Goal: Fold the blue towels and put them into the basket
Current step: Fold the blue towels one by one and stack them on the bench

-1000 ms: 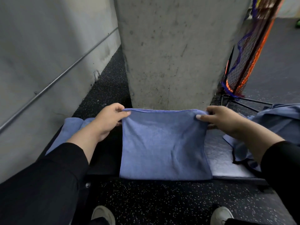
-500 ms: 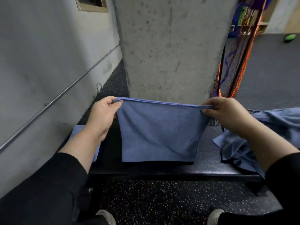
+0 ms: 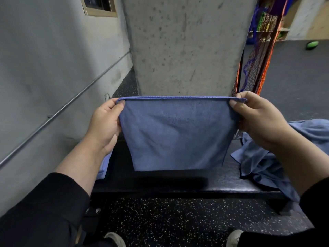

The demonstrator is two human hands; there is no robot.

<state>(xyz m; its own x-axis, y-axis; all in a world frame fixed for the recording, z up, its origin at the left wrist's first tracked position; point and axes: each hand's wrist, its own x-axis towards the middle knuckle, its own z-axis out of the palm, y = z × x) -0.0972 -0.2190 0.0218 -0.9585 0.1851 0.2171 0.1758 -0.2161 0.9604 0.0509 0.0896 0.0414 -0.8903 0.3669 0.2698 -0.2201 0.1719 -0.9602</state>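
Note:
A folded blue towel (image 3: 178, 134) hangs in the air above a black bench (image 3: 178, 182). My left hand (image 3: 104, 125) pinches its top left corner and my right hand (image 3: 256, 118) pinches its top right corner, so the top edge is stretched flat between them. Its lower edge hangs just above the bench top. A heap of loose blue towels (image 3: 277, 154) lies on the bench's right end. Another folded blue towel (image 3: 105, 164) peeks out behind my left forearm at the bench's left end. No basket is in view.
A concrete pillar (image 3: 187, 47) rises right behind the bench. A grey wall with a metal rail (image 3: 71, 102) runs along the left. An orange and blue net frame (image 3: 258, 50) stands at the right of the pillar. Speckled black floor (image 3: 178, 221) and my shoes lie below.
Both hands have lifted the towel off the bench, where it lay flat a second ago, and it now hangs higher and closer to me.

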